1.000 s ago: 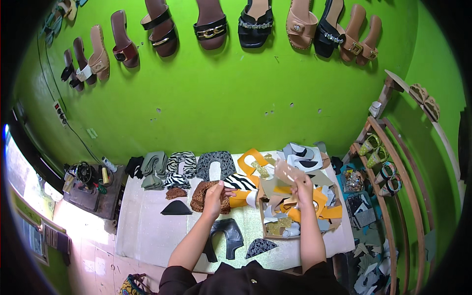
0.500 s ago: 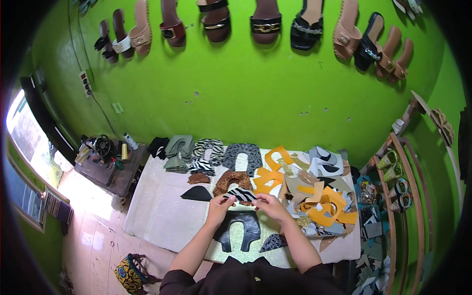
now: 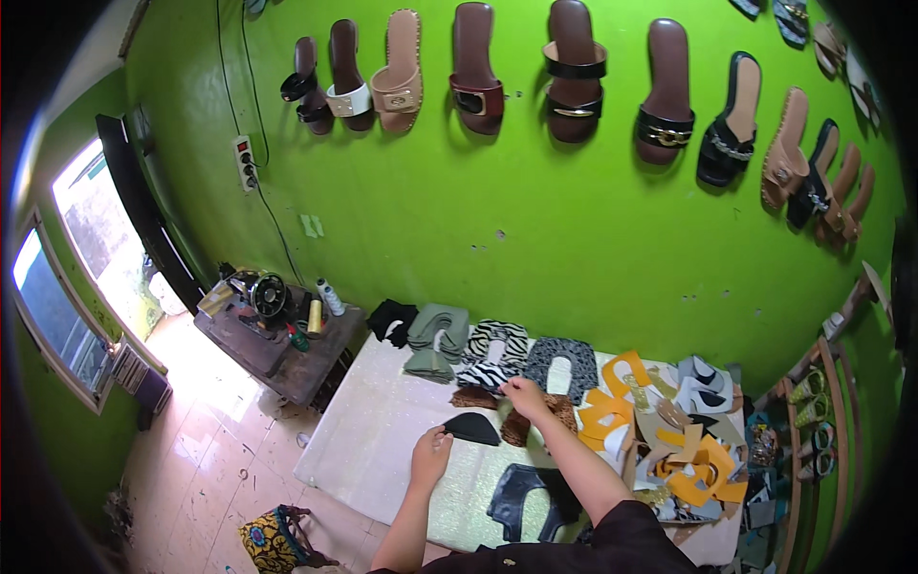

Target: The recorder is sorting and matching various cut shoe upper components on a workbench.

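Your left hand (image 3: 431, 452) rests on the pale table (image 3: 373, 430), fingers curled together, touching the near tip of a black half-moon piece (image 3: 472, 428). The piece lies flat, just right of that hand and a bit farther from you, so your left hand is the closer 1. Its long side runs left to right. It looks dark, thin and smooth, with 1 curved edge. Your right hand (image 3: 527, 393) is up past it, fingers pinched on a zebra-striped piece (image 3: 490, 375); how tight, you cannot tell.
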`<state>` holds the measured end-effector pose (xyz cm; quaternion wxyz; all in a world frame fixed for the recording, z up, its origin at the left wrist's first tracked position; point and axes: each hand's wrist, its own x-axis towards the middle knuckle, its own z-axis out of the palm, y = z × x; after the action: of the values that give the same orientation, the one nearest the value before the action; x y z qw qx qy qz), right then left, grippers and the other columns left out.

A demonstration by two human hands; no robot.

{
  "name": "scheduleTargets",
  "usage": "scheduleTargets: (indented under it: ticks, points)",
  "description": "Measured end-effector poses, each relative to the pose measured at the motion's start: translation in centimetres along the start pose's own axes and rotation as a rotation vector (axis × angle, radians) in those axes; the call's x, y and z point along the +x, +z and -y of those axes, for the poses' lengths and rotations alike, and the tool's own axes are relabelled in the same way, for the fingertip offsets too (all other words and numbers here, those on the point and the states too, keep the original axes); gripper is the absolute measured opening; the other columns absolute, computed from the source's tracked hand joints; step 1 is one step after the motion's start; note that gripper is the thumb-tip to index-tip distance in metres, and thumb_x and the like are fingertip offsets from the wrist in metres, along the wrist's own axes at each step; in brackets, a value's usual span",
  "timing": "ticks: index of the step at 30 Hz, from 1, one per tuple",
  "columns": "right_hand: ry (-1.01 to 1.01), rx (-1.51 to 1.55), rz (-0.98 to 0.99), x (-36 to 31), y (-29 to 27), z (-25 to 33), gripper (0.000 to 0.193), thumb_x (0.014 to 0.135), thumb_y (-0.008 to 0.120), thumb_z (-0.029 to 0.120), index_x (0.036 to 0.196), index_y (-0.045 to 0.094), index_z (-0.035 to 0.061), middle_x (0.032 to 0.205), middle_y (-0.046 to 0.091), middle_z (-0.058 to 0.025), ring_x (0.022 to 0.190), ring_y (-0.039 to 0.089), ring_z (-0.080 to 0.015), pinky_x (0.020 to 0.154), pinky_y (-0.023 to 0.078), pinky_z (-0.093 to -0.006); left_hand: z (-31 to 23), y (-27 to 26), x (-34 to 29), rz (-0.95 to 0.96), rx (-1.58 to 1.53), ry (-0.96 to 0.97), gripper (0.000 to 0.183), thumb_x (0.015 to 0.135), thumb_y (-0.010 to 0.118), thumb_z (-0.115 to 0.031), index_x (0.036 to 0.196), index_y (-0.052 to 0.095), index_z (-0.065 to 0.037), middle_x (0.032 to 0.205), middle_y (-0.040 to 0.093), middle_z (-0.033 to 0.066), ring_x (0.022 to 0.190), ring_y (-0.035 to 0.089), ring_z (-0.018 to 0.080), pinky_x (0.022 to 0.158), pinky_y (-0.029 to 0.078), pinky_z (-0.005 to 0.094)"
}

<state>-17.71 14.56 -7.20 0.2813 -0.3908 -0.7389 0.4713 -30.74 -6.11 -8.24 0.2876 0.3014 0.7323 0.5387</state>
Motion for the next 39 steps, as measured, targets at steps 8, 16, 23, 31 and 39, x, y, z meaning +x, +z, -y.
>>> scheduleTargets:
  ticks: [8, 16, 23, 31, 39]
  points:
    - [0.256, -0.401, -0.069, 5.1, 3.9, -2.8, 0.029, 0.079, 0.056, 0.037, 0.081, 0.066, 0.0094, 0.084, 0.063, -0.0151, 0.090, 0.055, -0.0358, 0.081, 0.043, -0.0451, -0.2, 2.5, 5.6, -0.042, 0.602, 0.593, 0.041, 0.075, 0.063, -0.018, 0.113, 0.056, -0.006, 0.108, 0.057, 0.0144, 0.100, 0.054, 0.0299, 0.084, 0.042, 0.0409]
    - [0.325, -0.638, -0.183, 5.1, 3.8, -1.7, 0.033, 0.077, 0.059, 0.038, 0.084, 0.069, 0.0079, 0.099, 0.061, -0.0140, 0.100, 0.051, -0.0333, 0.081, 0.044, -0.0453, -0.9, 6.0, 15.6, 0.271, 0.858, 0.833, 0.057, 0.075, 0.065, -0.015, 0.127, 0.045, -0.009, 0.127, 0.046, 0.0142, 0.119, 0.043, 0.0292, 0.094, 0.035, 0.0413]
    - [0.134, -0.712, -0.163, 6.1, 2.6, -1.7, 0.044, 0.073, 0.066, 0.029, 0.108, 0.056, 0.0042, 0.104, 0.056, -0.0139, 0.101, 0.051, -0.0308, 0.081, 0.044, -0.0430, -1.0, 7.1, 21.7, 0.618, 0.788, 0.663, 0.064, 0.070, 0.071, -0.013, 0.127, 0.044, -0.005, 0.123, 0.049, 0.0139, 0.112, 0.049, 0.0306, 0.093, 0.042, 0.0364]
    - [0.080, -0.594, 0.112, 6.7, 3.5, -1.7, 0.067, 0.070, 0.070, 0.034, 0.123, 0.045, 0.0015, 0.114, 0.053, -0.0182, 0.107, 0.052, -0.0322, 0.085, 0.047, -0.0406, -1.1, 7.1, 24.7, 0.803, 0.870, 0.632, 0.066, 0.066, 0.072, -0.015, 0.126, 0.046, -0.003, 0.118, 0.051, 0.0152, 0.109, 0.051, 0.0310, 0.090, 0.044, 0.0365]
    - [0.146, -0.599, 0.143, 6.9, 2.9, -1.0, 0.058, 0.070, 0.073, 0.031, 0.115, 0.053, 0.0011, 0.105, 0.060, -0.0189, 0.097, 0.059, -0.0329, 0.083, 0.047, -0.0398, -1.8, 6.9, 25.0, 0.802, 0.821, 0.628, 0.059, 0.060, 0.077, -0.018, 0.113, 0.055, -0.006, 0.110, 0.056, 0.0148, 0.104, 0.054, 0.0305, 0.086, 0.045, 0.0386]
